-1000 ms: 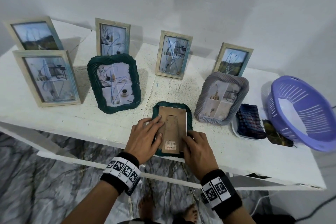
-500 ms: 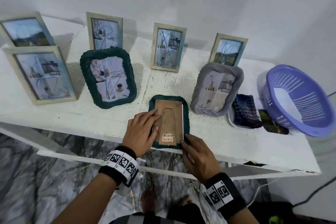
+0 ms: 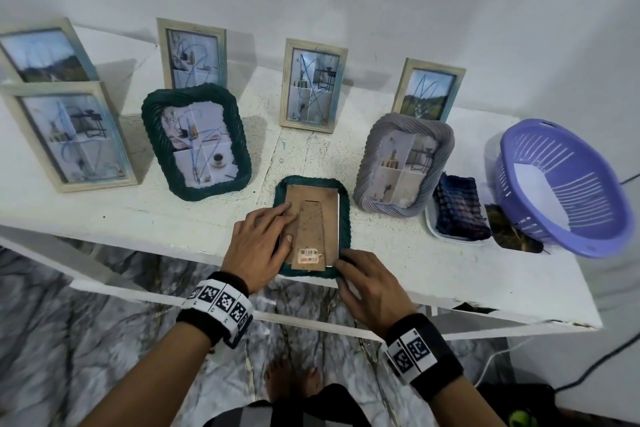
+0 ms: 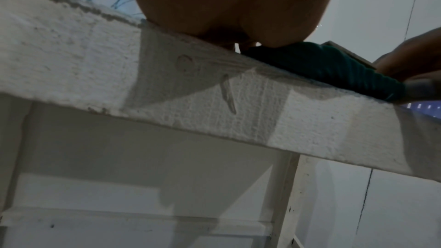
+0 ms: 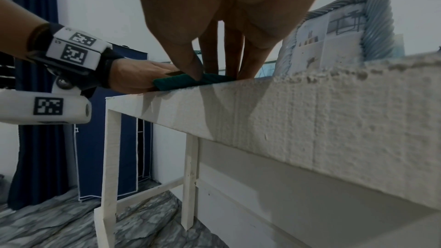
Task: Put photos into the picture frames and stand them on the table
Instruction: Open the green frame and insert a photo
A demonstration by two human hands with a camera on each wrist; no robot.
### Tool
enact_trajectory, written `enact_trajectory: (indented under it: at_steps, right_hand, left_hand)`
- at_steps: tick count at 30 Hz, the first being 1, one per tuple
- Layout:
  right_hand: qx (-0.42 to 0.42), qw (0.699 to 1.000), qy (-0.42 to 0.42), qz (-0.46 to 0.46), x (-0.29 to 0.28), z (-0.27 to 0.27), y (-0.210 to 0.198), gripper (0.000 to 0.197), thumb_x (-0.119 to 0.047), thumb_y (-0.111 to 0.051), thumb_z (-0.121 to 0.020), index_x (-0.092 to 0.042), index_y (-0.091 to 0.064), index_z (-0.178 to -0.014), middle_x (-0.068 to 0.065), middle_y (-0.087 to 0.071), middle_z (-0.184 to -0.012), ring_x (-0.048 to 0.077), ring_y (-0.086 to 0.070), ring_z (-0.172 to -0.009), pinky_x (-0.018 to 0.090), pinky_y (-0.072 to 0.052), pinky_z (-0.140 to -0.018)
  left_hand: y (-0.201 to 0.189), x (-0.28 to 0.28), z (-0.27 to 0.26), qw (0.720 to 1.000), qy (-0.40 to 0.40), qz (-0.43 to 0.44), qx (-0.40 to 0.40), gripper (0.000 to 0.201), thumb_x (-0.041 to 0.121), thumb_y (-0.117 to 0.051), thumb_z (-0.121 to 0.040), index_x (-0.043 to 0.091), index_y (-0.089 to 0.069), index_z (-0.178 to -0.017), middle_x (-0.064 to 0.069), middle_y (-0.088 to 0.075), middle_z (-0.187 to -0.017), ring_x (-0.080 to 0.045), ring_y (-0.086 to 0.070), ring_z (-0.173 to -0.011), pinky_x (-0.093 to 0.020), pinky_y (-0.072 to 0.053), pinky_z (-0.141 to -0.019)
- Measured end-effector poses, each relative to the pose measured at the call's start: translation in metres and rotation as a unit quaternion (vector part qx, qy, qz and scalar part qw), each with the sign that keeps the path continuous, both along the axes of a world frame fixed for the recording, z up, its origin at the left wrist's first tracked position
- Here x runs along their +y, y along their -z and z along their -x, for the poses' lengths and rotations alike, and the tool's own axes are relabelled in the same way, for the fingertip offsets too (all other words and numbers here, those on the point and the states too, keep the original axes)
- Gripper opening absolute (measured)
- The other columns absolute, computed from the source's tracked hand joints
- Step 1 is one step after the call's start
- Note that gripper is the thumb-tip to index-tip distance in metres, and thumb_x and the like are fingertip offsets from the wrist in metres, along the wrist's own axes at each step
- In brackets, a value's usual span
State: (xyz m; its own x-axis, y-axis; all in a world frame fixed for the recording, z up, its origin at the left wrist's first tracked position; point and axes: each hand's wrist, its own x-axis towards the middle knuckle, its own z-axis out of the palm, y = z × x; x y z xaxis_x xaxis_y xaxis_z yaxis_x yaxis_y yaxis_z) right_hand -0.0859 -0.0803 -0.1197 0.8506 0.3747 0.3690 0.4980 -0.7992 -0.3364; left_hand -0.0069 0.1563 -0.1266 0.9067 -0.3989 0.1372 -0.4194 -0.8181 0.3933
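- We see the green frame (image 3: 341, 218) lying face down at the near edge of the desk (image 3: 450, 263).
- Our left hand (image 3: 258, 243) presses flat, grip released, on its cardboard back (image 3: 313, 218).
- Our right hand (image 3: 374, 288) rests straight fingertips on the frame's near corner, grip released.

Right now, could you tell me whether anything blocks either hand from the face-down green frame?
Nothing visible does: the left hand rests on the face-down green frame's cardboard back, and the right hand's fingers touch its near rim.

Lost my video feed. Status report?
Left hand flat on backing board. Right hand at green frame corner. Frame face down. Nothing blocking.
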Motion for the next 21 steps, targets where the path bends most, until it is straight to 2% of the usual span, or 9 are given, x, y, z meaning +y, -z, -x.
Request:
enact_trajectory:
  at_steps: [3, 5, 8, 11, 14, 16, 21]
  right_hand:
    - [0.01, 1.0, 0.004, -0.006, -0.001, 0.002, 0.0, 0.023, -0.013, -0.068, -0.086, -0.006, -0.068, -0.108, 0.014, -0.062, -0.116, 0.028, -0.062, -0.1, 0.034, -0.054, -0.085]
    - [0.022, 1.0, 0.016, -0.017, -0.002, 0.002, -0.001, 0.023, -0.015, -0.071, -0.084, -0.009, -0.069, -0.107, 0.015, -0.059, -0.122, 0.025, -0.065, -0.097, 0.03, -0.056, -0.081]
    - [0.043, 0.997, 0.037, -0.049, -0.001, 0.003, -0.003, 0.024, -0.024, -0.067, -0.085, -0.009, -0.067, -0.104, 0.012, -0.057, -0.125, 0.02, -0.066, -0.094, 0.027, -0.057, -0.07]
    - [0.058, 0.994, 0.067, -0.071, 0.001, 0.003, -0.008, 0.027, -0.031, -0.064, -0.086, -0.009, -0.065, -0.101, 0.007, -0.057, -0.121, 0.018, -0.065, -0.087, 0.03, -0.058, -0.068]
    - [0.011, 0.996, 0.076, -0.051, 0.013, 0.002, -0.021, 0.017, -0.01, -0.076, -0.076, -0.006, -0.064, -0.087, 0.008, -0.055, -0.107, 0.02, -0.065, -0.076, 0.025, -0.056, -0.065]
    - [-0.002, 0.995, 0.084, -0.046, 0.022, 0.003, -0.024, 0.02, 0.001, -0.077, -0.07, -0.004, -0.06, -0.08, 0.007, -0.052, -0.095, 0.023, -0.063, -0.075, 0.022, -0.052, -0.067]
    - [0.064, 0.97, 0.188, -0.137, 0.029, 0.003, -0.001, 0.01, -0.001, -0.066, -0.081, -0.004, -0.061, -0.089, 0.008, -0.053, -0.105, 0.016, -0.053, -0.089, 0.01, -0.035, -0.081]
  left_hand:
    - [-0.001, 0.0, 0.001, 1.0, -0.004, 0.008, 0.0, 0.047, 0.044, -0.03, -0.096, 0.025, -0.052, -0.133, 0.01, -0.041, -0.15, -0.02, -0.04, -0.123, -0.039, -0.038, -0.087]
    - [-0.001, -0.001, 0.001, 1.0, -0.006, 0.013, -0.002, 0.046, 0.044, -0.031, -0.095, 0.025, -0.053, -0.131, 0.01, -0.041, -0.15, -0.02, -0.04, -0.123, -0.039, -0.038, -0.087]
    - [-0.002, 0.0, 0.0, 1.0, -0.003, 0.015, 0.001, 0.045, 0.044, -0.032, -0.095, 0.025, -0.053, -0.13, 0.012, -0.041, -0.15, -0.02, -0.041, -0.123, -0.04, -0.04, -0.089]
    - [-0.003, -0.001, 0.0, 1.0, -0.011, 0.014, 0.007, 0.046, 0.044, -0.032, -0.094, 0.026, -0.053, -0.13, 0.012, -0.041, -0.149, -0.02, -0.04, -0.123, -0.041, -0.04, -0.089]
    - [-0.003, -0.003, 0.001, 1.0, -0.016, 0.003, 0.005, 0.045, 0.042, -0.033, -0.093, 0.026, -0.053, -0.13, 0.012, -0.041, -0.149, -0.019, -0.04, -0.123, -0.04, -0.039, -0.088]
    - [-0.003, -0.004, 0.002, 1.0, -0.02, 0.0, 0.005, 0.045, 0.042, -0.033, -0.093, 0.026, -0.052, -0.13, 0.012, -0.041, -0.149, -0.02, -0.04, -0.123, -0.04, -0.038, -0.089]
    - [-0.004, -0.006, 0.002, 1.0, -0.028, -0.008, 0.006, 0.043, 0.043, -0.033, -0.093, 0.027, -0.053, -0.128, 0.012, -0.042, -0.148, -0.021, -0.041, -0.123, -0.039, -0.037, -0.088]
